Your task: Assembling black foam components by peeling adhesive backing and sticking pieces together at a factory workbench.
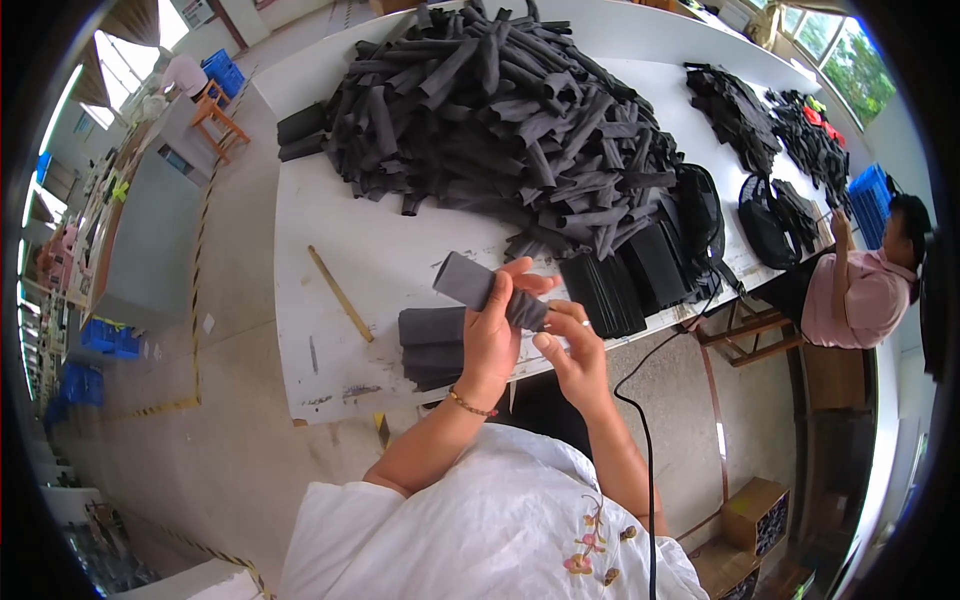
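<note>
Creases or a twist could spoil the dark grey sleeve [462, 280], I'd guess, since its cloth is bunched up between the two hands. The left hand [488, 335] grips it around the middle; the right hand [578, 365] is at the bunched end, pinching or merely touching, I can't tell. Left of the left hand, it looks smooth and flat.

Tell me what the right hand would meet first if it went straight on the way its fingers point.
Probably the dark grey, tube-shaped fabric piece held by the left hand, at its bunched end; the right hand looks very close to it, though depth leaves actual contact unclear.
</note>
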Available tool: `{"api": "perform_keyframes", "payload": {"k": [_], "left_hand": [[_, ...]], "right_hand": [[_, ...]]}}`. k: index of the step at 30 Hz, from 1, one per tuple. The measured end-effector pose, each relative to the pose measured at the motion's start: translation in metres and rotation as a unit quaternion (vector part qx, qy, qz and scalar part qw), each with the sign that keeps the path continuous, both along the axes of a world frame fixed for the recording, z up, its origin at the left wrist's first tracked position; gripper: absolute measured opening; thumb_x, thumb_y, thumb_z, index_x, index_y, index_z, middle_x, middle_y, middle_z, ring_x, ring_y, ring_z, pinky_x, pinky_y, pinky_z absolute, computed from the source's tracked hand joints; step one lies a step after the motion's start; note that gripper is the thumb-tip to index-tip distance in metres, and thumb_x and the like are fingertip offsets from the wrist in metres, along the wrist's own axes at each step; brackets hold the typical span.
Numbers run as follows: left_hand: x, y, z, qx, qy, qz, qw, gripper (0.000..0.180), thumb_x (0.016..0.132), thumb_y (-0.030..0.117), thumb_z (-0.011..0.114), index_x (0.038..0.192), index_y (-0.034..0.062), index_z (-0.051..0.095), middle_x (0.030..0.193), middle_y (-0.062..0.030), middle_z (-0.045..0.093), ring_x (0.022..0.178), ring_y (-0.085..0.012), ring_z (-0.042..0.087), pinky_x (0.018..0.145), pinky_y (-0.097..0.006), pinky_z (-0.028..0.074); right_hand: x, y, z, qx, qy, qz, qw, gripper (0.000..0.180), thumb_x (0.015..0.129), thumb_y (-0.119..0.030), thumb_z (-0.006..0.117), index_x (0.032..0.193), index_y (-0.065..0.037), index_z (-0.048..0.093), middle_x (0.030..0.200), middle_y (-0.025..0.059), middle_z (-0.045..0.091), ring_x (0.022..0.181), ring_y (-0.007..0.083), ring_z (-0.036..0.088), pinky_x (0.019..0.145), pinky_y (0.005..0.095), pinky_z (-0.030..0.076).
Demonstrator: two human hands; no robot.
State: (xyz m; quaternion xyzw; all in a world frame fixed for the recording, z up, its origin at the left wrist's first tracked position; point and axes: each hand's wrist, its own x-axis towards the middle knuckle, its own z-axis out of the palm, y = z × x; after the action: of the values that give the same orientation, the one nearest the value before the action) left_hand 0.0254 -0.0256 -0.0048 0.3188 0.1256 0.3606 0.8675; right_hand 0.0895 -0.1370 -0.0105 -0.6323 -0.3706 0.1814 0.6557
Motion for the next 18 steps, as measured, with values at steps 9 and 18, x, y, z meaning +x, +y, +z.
{"api": "perform_keyframes", "payload": {"k": [9,18], "left_hand": [[0.003,0.014,-0.001,0.001,-0.042,-0.01,0.999,0.035,0.1,0.029,0.05,0.121,0.001,0.055,0.109,-0.0146,0.068,0.12,-0.0338,0.055,0.112,-0.046,0.034],[0.005,0.019,0.001,-0.023,-0.035,-0.006,0.999,0.04,0.099,0.028,0.053,0.125,-0.0027,0.051,0.113,-0.0174,0.066,0.124,-0.0352,0.052,0.108,-0.044,0.038]], "right_hand": [[0.002,0.009,0.0,0.071,0.265,-0.041,0.961,0.017,0.089,-0.012,0.069,0.098,0.0,0.062,0.106,0.004,0.056,0.087,0.0085,0.055,0.073,0.024,0.048],[0.0,0.02,0.001,0.08,0.285,-0.034,0.955,0.025,0.092,-0.014,0.066,0.107,0.004,0.058,0.081,0.0055,0.064,0.072,0.0115,0.061,0.069,0.0253,0.052]]}}
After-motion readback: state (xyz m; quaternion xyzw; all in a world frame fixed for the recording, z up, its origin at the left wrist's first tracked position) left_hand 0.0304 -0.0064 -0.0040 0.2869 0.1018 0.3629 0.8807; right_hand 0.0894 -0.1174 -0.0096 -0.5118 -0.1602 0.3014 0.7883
